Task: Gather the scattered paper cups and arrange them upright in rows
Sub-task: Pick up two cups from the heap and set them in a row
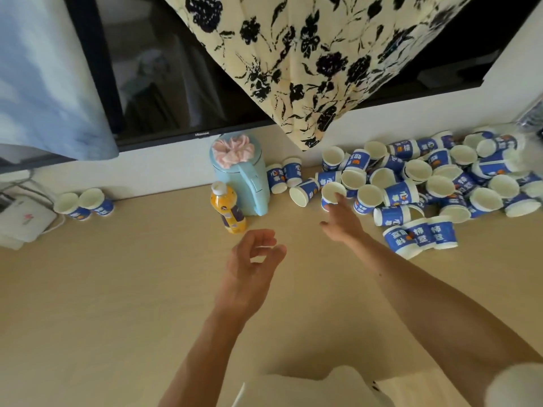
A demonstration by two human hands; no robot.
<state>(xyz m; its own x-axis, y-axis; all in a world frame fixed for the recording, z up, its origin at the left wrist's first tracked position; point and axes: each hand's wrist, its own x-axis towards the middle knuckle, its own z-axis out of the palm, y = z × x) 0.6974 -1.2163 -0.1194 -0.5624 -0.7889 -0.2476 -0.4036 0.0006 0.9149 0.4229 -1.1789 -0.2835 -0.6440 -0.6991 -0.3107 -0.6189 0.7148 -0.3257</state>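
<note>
A heap of blue-and-white paper cups (435,183) lies tumbled at the back right of the wooden tabletop (117,289), most on their sides. Two cups (83,204) stand upright side by side at the back left. Two more (283,176) stand upside down beside the kettle, and three upside-down cups (420,235) sit at the heap's near edge. My right hand (340,221) reaches to the heap's left edge, its fingertips touching the rim of one upright cup (330,191). My left hand (252,259) hovers over the table, fingers loosely curled, holding nothing.
A light blue kettle (244,183) with a pink scrunchie on its lid stands at the back centre, with an orange juice bottle (229,210) in front. A television (164,83) hangs behind, partly draped by a floral cloth (317,54). A white device (23,221) with cables sits far left.
</note>
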